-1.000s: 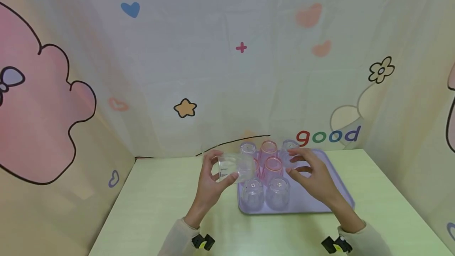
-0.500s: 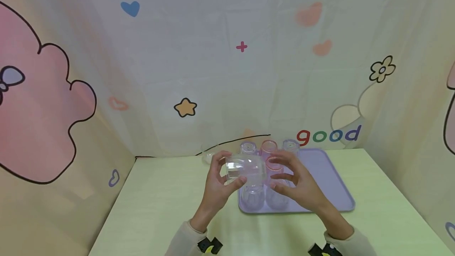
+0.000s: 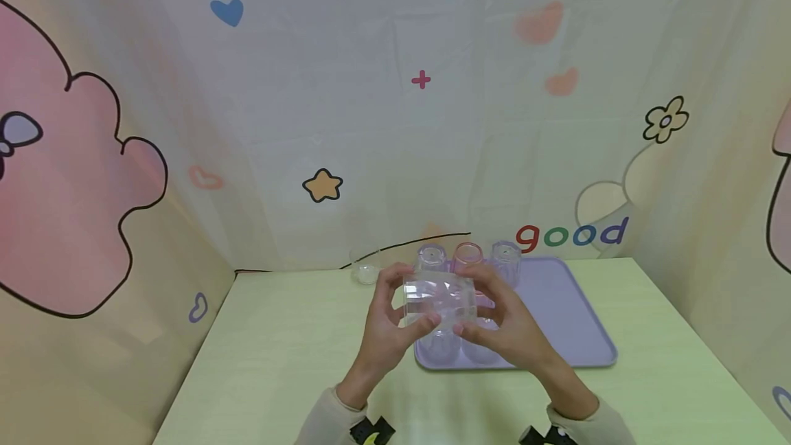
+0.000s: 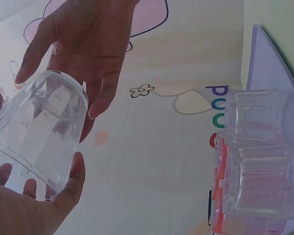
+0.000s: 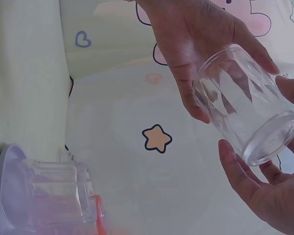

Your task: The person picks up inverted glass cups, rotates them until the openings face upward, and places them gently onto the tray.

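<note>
My left hand (image 3: pixel 391 325) grips a clear drinking glass (image 3: pixel 435 301) at its rim end, thumb in front and fingers behind. The glass lies on its side in the air, over the left part of the purple tray (image 3: pixel 571 307). My right hand (image 3: pixel 509 314) has its fingers curled around the base end, the thumb at the lower edge. In the right wrist view, the thick base of the glass (image 5: pixel 272 139) sits between the right hand's fingers. Whether every right fingertip touches it is hard to tell. Nothing shows inside the glass.
On the tray's left half stand several upturned glasses, including a clear one (image 3: pixel 507 263) and a pink-rimmed one (image 3: pixel 467 253). Another clear glass (image 3: pixel 366 272) stands on the table at the back. A patterned curtain (image 3: pixel 371 122) hangs behind.
My left hand has carried the glass slightly right. My right hand has come left from above the tray to the base end of the glass, and its fingers now surround that end.
</note>
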